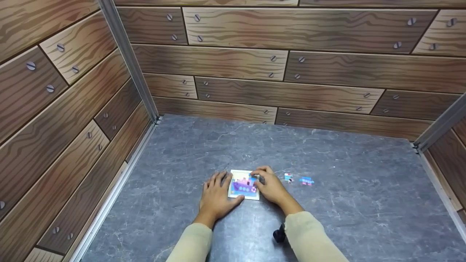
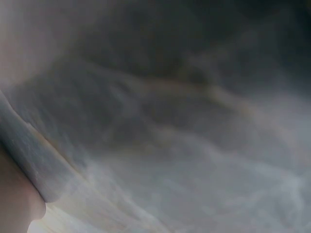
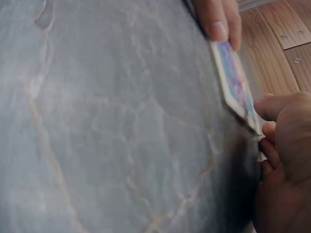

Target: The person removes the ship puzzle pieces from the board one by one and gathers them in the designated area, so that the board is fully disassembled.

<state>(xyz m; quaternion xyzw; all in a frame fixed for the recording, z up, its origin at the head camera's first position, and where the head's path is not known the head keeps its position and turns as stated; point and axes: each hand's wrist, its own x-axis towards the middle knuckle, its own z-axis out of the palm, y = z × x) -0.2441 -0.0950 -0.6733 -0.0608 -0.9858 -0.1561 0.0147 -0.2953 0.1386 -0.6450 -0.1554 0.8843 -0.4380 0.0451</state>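
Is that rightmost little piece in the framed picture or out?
Out: the piece lies on the gray table, right of the framed picture and apart from it.

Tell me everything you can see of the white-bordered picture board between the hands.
The picture board is a thin, squarish slab, its white border framing a bright picture: a purple, ship-like shape with pale round spots, set against blue. It lies flat on the grey marbled table. The left hand rests at its left side and near edge; the right hand reaches over its right edge. Its material is unclear.
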